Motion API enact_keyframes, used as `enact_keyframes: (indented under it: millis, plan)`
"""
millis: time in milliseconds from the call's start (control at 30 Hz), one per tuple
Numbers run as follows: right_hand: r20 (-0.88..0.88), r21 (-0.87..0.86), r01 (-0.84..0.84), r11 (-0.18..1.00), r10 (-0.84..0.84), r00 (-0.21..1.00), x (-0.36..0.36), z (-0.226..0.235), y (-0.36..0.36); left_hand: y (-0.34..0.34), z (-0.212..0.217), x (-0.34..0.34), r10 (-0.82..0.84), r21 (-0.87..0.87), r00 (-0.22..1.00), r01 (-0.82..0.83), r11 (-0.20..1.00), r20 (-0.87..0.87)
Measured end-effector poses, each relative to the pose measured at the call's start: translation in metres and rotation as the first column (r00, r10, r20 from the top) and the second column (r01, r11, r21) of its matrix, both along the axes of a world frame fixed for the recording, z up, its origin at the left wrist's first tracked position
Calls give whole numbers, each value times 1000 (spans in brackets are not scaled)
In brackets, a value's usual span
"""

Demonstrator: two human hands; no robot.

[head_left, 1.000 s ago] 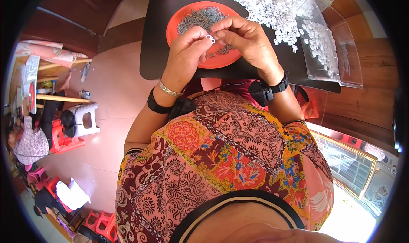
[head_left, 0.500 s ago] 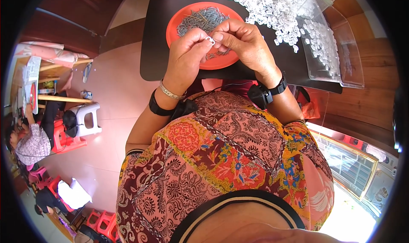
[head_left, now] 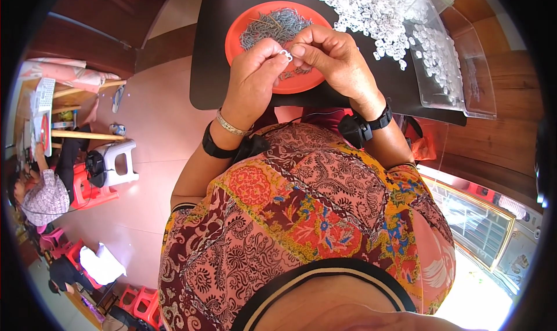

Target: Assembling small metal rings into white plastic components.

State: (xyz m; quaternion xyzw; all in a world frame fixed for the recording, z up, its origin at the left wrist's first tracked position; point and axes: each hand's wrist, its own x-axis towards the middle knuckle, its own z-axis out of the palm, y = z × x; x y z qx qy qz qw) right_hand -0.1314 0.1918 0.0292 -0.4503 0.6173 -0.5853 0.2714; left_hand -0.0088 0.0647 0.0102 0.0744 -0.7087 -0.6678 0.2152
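My left hand (head_left: 254, 71) is closed, pinching a small white plastic clip (head_left: 286, 55) with round openings between thumb and forefinger. Right beside it, the thumb and forefinger of my right hand (head_left: 335, 58) press together at the clip's edge; whatever they grip is hidden by the fingertips. Both hands are held over a round orange-red plate (head_left: 233, 36). On that plate lies a heap of thin grey metal pins (head_left: 268, 30), like nails or screws, with a few brassy ones among them. A smaller cluster of them shows below my fingers.
Loose white plastic pieces (head_left: 377, 15) are heaped at the far right of the dark table (head_left: 212, 76), spilling from a clear plastic tray (head_left: 473, 87). Stools (head_left: 119, 163) and seated people (head_left: 46, 197) are off to the left. A glazed frame (head_left: 473, 221) is at lower right.
Hardly anything differs. Both hands keep the same pinch over the plate, and the plate and table sit slightly higher and further left in the picture.
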Motion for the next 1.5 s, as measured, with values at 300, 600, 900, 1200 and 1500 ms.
enact_keyframes:
  millis: [300,600,900,1200,1500]
  plan:
    - [-196,16,86,996,-81,977,5,-9,-2,0,-11,-1,3,-87,999,-5,996,-34]
    - [-391,-41,115,992,-122,912,6,-7,1,5,-5,0,-22,57,999,19,998,42]
    - [-863,104,692,714,-281,419,-101,1,73,-3,-11,1,-6,141,998,-2,990,56]
    - [-895,339,756,559,-57,443,-124,-20,84,-1,-5,1,-69,107,996,62,992,62]
    - [-780,275,633,724,-217,586,-117,-16,73,-3,-4,2,-81,127,993,69,990,91]
